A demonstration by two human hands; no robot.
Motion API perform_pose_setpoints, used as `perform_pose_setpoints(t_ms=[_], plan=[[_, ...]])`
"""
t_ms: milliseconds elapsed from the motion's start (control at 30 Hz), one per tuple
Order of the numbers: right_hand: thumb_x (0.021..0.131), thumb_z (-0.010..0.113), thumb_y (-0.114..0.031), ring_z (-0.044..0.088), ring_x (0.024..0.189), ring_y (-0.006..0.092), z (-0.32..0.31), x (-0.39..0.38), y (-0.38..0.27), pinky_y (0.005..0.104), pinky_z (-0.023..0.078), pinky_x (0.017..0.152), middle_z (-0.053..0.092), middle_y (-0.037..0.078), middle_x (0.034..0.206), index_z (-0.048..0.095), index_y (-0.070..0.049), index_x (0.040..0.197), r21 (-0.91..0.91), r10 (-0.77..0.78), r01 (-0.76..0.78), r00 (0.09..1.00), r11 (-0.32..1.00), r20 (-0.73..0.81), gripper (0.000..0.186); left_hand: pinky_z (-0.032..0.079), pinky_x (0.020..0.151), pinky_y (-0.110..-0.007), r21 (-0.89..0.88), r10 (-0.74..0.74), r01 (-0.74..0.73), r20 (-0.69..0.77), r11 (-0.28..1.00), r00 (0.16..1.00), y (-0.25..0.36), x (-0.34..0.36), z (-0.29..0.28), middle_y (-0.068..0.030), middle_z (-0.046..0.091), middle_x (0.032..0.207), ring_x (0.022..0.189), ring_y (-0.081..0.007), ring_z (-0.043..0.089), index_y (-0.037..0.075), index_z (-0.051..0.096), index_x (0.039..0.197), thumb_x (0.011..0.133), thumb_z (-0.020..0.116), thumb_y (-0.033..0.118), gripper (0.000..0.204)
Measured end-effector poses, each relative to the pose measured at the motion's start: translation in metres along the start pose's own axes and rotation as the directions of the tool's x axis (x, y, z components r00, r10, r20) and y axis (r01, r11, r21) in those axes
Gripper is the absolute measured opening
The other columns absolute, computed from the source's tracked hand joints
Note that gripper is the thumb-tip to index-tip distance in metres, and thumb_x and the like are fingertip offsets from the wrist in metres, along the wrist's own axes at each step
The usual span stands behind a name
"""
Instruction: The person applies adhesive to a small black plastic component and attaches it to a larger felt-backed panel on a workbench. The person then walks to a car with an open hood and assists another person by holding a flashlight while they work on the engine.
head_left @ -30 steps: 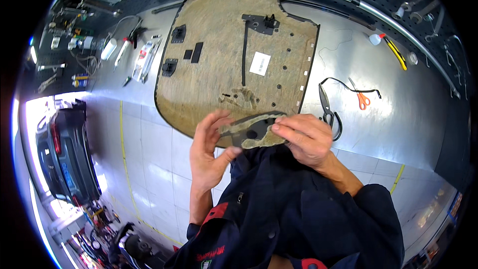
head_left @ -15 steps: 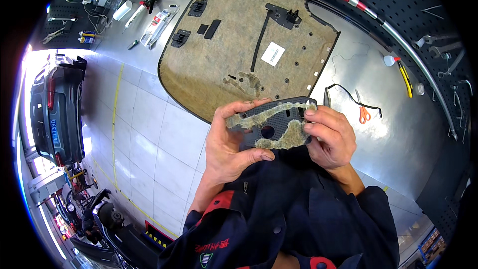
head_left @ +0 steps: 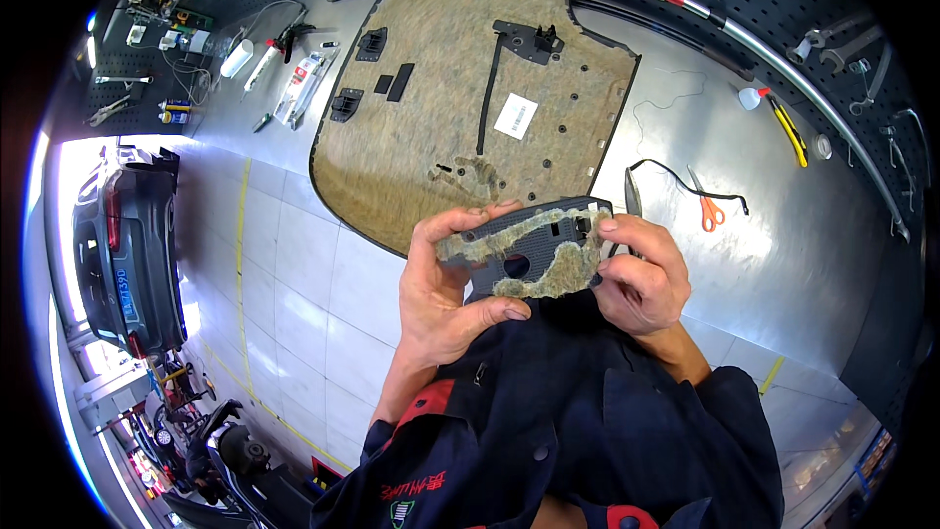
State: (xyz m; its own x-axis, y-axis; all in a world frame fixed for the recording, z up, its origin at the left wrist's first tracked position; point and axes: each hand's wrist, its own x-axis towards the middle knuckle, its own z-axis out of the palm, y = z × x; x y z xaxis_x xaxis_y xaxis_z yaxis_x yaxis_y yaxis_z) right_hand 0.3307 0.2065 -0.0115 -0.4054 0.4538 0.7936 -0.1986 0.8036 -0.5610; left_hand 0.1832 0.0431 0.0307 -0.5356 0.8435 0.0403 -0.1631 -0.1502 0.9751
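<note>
Low in front of me, at the near edge of a metal bench, I hold up a dark plastic plate (head_left: 538,247). It has a textured face, a round hole and small rectangular slots. Torn brown felt (head_left: 560,272) clings to it in patches. My left hand (head_left: 437,284) grips its left end, thumb on the near edge and fingers along the far edge. At the right end, my right hand (head_left: 648,272) has its fingertips closed on the edge. Behind it lies a large fibre panel (head_left: 392,171) with a rough torn patch at its near part.
Right of the panel lie orange-handled scissors (head_left: 712,214), a black strap (head_left: 676,174), a yellow utility knife (head_left: 788,132) and a long metal bar (head_left: 783,59). At the back left are a caulking gun (head_left: 264,67) and a clear packet (head_left: 300,88). A car (head_left: 132,245) stands left.
The whole view has shifted, with the bench and panel slightly farther left. My hands keep hold of the plate, which is tilted a little differently.
</note>
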Motion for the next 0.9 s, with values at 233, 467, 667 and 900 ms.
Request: perform_pose_setpoints(t_ms=[233,467,667,900], plan=[[0.059,0.080,0.010,0.071,0.089,0.0296,-0.006,-0.005,0.000,0.0355,0.057,0.074,0.070,0.014,0.107,0.065,-0.006,0.092,-0.023,0.042,-0.042,0.999,0.999,0.012,0.040,0.043,0.116,-0.049,0.042,0.016,-0.016,0.015,0.999,1.000,0.000,0.002,0.003,-0.0232,0.057,0.143,0.143,-0.0347,0.049,0.005,0.042,0.140,0.072,0.095,0.006,0.086],[0.059,0.082,0.008,0.071,0.087,0.0294,-0.004,-0.006,0.002,0.0356,0.057,0.073,0.070,0.014,0.106,0.065,-0.006,0.092,-0.022,0.044,-0.044,0.999,0.999,0.019,0.040,0.042,0.117,-0.049,0.055,0.024,-0.025,0.028,0.998,0.999,0.000,0.002,0.001,-0.0227,0.056,0.143,0.143,-0.0353,0.048,0.005,0.041,0.139,0.073,0.094,0.006,0.085],[0.060,0.083,0.007,0.071,0.085,0.0293,-0.001,-0.006,0.003,0.0358,0.057,0.071,0.070,0.015,0.106,0.064,-0.006,0.092,-0.015,0.047,-0.047,0.999,0.999,0.021,0.039,0.042,0.117,-0.049,0.076,0.017,-0.019,0.023,0.997,1.000,-0.001,0.002,-0.001,-0.0226,0.055,0.144,0.143,-0.0356,0.048,0.005,0.040,0.140,0.073,0.094,0.010,0.085],[0.071,0.087,-0.004,0.069,0.073,0.0209,-0.004,-0.003,0.007,0.0313,0.053,0.063,0.072,0.008,0.088,0.073,-0.003,0.093,0.122,0.292,-0.341,0.907,0.932,0.304,0.027,0.053,0.100,-0.038,0.433,0.007,0.001,-0.017,0.902,1.000,-0.001,-0.001,-0.017,-0.0160,0.066,0.130,0.120,-0.0259,0.064,0.002,0.059,0.128,0.080,0.089,0.011,0.058]])
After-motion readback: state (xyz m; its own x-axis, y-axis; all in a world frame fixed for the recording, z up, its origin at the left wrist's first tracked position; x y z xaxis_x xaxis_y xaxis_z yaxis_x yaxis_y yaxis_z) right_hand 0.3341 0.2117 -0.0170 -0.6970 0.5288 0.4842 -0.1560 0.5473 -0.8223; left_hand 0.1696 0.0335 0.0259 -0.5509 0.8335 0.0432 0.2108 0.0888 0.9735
